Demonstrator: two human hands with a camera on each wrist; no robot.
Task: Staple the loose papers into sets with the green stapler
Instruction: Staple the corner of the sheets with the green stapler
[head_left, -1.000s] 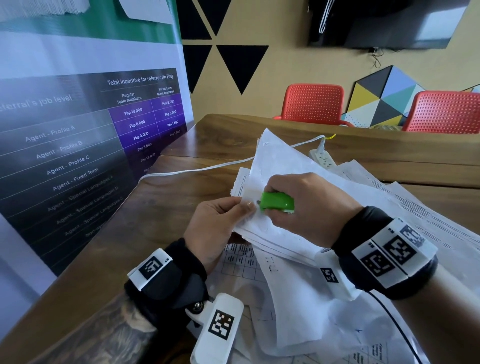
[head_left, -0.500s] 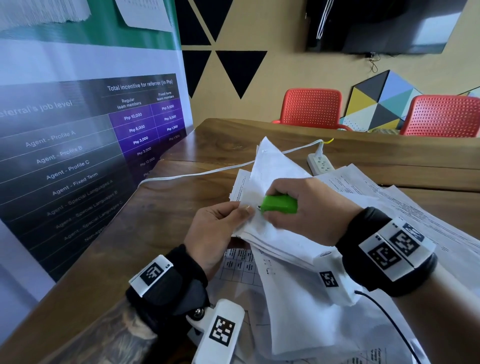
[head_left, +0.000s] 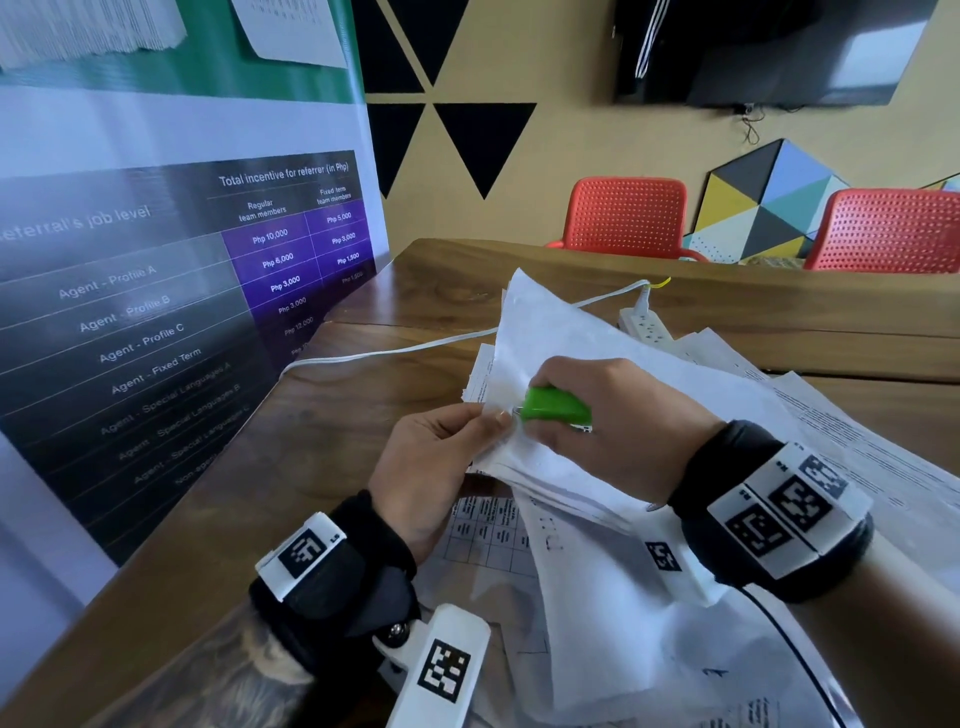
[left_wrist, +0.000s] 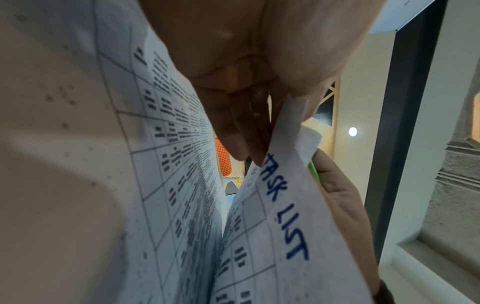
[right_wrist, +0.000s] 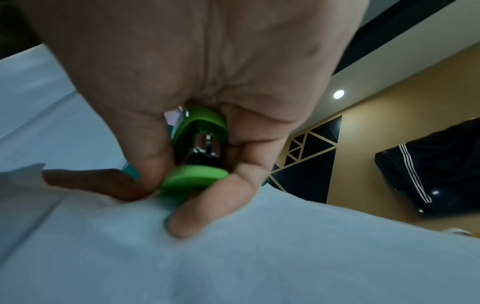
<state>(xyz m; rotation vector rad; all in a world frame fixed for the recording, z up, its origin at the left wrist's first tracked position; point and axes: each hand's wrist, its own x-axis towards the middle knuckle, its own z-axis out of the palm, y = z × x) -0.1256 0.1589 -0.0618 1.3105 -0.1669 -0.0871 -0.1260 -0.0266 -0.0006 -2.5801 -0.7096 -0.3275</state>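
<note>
My right hand (head_left: 597, 421) grips the small green stapler (head_left: 555, 406), its nose pointing left at the near-left corner of a white paper set (head_left: 561, 332) held above the table. My left hand (head_left: 441, 457) pinches that corner between thumb and fingers, right beside the stapler's nose. In the right wrist view the stapler (right_wrist: 197, 152) sits between thumb and fingers above the white sheet (right_wrist: 233, 257). The left wrist view shows my fingers (left_wrist: 239, 131) on a gridded sheet headed "TASK LIST" (left_wrist: 283, 205). The stapler's mouth is hidden by the paper and my hands.
More loose printed papers (head_left: 857, 441) spread over the wooden table (head_left: 322, 431) to the right and under my wrists. A white power strip (head_left: 644, 325) with its cable lies behind the papers. A banner (head_left: 156, 291) stands along the left edge; two red chairs (head_left: 623, 215) are at the far side.
Both hands and the paper set have stayed almost still; the stapler's nose has stayed at the pinched corner, and the held set sits a little lower in view.
</note>
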